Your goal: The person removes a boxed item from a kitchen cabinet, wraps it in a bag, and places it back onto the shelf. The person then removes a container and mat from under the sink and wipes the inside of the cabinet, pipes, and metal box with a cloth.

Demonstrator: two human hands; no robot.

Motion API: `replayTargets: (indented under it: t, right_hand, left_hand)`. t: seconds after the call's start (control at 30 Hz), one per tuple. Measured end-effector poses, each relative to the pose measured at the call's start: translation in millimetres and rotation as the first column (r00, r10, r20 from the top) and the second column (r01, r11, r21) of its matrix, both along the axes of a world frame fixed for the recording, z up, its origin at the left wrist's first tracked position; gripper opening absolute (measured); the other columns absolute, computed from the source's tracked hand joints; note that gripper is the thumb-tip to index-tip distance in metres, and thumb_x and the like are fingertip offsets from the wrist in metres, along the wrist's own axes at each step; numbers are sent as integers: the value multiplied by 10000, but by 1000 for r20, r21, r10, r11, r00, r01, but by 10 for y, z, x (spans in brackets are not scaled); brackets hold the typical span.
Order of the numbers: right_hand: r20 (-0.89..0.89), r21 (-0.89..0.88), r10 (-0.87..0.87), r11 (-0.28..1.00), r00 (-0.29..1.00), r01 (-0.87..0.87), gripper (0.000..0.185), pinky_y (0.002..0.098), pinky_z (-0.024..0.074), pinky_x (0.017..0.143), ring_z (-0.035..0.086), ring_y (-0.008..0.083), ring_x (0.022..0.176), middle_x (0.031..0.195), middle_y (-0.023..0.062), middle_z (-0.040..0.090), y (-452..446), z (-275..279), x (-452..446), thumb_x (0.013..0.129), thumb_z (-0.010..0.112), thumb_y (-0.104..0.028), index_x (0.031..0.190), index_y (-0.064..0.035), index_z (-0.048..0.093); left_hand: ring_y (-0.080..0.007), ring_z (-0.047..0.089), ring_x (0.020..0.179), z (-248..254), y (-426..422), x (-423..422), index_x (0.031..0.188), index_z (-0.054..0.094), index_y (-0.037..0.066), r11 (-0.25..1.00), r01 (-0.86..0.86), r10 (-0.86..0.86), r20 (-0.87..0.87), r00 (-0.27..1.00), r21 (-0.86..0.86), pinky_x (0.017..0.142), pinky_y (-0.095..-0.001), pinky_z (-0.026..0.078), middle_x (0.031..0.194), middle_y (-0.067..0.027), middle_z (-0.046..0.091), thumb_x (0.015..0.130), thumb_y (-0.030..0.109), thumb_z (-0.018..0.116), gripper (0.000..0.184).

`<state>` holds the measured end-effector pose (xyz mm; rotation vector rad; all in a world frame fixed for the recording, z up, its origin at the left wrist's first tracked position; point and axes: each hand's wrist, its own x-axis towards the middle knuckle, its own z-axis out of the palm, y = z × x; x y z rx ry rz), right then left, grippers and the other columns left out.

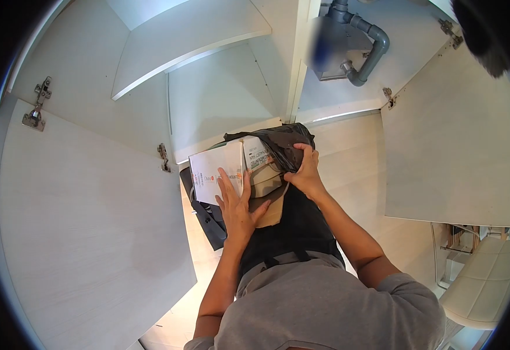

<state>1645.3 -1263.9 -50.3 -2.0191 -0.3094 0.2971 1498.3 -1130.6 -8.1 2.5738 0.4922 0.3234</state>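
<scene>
A white cardboard box (208,160) with printing that reads in part "exhaust fan" sits in front of me, close to the cabinet opening. My left hand (237,213) lies against it with the fingers spread over its printed side. Brown cardboard flaps (266,181) show at the box's right side, near my left thumb. A crumpled black plastic bag (287,143) covers the far right part of the box. My right hand (307,175) grips the bag's edge between thumb and fingers, beside the flaps.
Open cabinet doors stand left (92,221) and right (453,146). A shelf (191,41) crosses the left compartment. A grey drain pipe (374,52) bends down in the right one. A black bag (208,224) lies left of the box. A cream padded seat (488,280) stands at lower right.
</scene>
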Motion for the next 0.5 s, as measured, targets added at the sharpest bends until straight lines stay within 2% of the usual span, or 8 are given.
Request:
replayTargets:
  t: [0.1, 0.17, 0.23, 0.27, 0.33, 0.37, 0.43, 0.5]
  right_hand:
    - [-76, 96, -46, 994, 996, 53, 750, 353, 339, 976, 330, 306, 1128, 1154, 163, 317, -17, -42, -95, 551, 658, 30, 1233, -114, 383]
    - [-97, 237, -111, 963, 989, 131, 738, 341, 322, 989, 324, 295, 1137, 1156, 156, 322, -4, -70, -164, 558, 633, 56, 1232, -112, 383]
    - [-105, 248, -97, 961, 990, 120, 736, 341, 315, 994, 321, 293, 1142, 1157, 153, 322, 9, 0, -245, 559, 630, 59, 1231, -113, 384]
    - [-107, 256, -86, 960, 991, 111, 733, 342, 308, 999, 317, 290, 1147, 1158, 149, 323, 11, 30, -283, 559, 627, 61, 1230, -114, 385]
    - [-109, 256, -92, 960, 990, 117, 729, 344, 304, 1002, 316, 293, 1151, 1157, 148, 325, 16, 0, -326, 559, 629, 58, 1225, -116, 388]
    - [-107, 256, -96, 959, 990, 121, 725, 346, 300, 1004, 315, 296, 1155, 1156, 148, 328, 22, -15, -330, 559, 630, 55, 1221, -118, 391]
    - [-107, 266, -118, 953, 987, 143, 719, 352, 304, 999, 320, 303, 1147, 1150, 151, 333, 45, 1, -335, 560, 637, 50, 1215, -119, 393]
    - [-113, 275, -148, 946, 982, 174, 713, 357, 307, 995, 325, 310, 1139, 1145, 155, 339, 66, -20, -343, 561, 645, 46, 1208, -121, 396]
  left_hand:
    - [-528, 128, 1329, 109, -2, 48, 1426, 304, 194, 998, 6, -3, -51, 999, 58, 940, -703, 263, 1491, -268, 29, 696, 251, 754, 860]
    - [-535, 107, 1330, 129, 9, 122, 1433, 286, 183, 997, 6, 0, -73, 997, 80, 940, -711, 252, 1489, -273, 34, 714, 203, 732, 846]
    - [-521, 73, 1343, 103, 42, 279, 1455, 220, 148, 917, 63, -20, -111, 994, 395, 961, -721, 193, 1493, -258, 30, 685, 134, 719, 918]
    - [-521, 73, 1343, 59, 59, 391, 1455, 220, 148, 915, 66, -22, -114, 993, 397, 961, -721, 193, 1493, -258, 30, 685, 134, 719, 918]
    - [-503, 76, 1349, -13, 80, 636, 1462, 199, 147, 674, 97, 10, -140, 990, 732, 954, -740, 154, 1502, -231, 42, 712, 87, 639, 872]
    - [-503, 76, 1349, -13, 91, 707, 1462, 199, 147, 671, 98, 6, -138, 990, 735, 954, -740, 154, 1502, -231, 42, 712, 87, 639, 872]
    - [-483, 141, 1338, 8, 87, 820, 1468, 163, 141, 607, 189, 42, -268, 962, 772, 941, -743, 171, 1507, -200, 67, 756, 126, 607, 839]
    - [-479, 173, 1324, 25, 130, 899, 1465, 167, 124, 599, 230, 70, -337, 939, 767, 941, -740, 179, 1501, -198, 96, 791, 162, 581, 793]
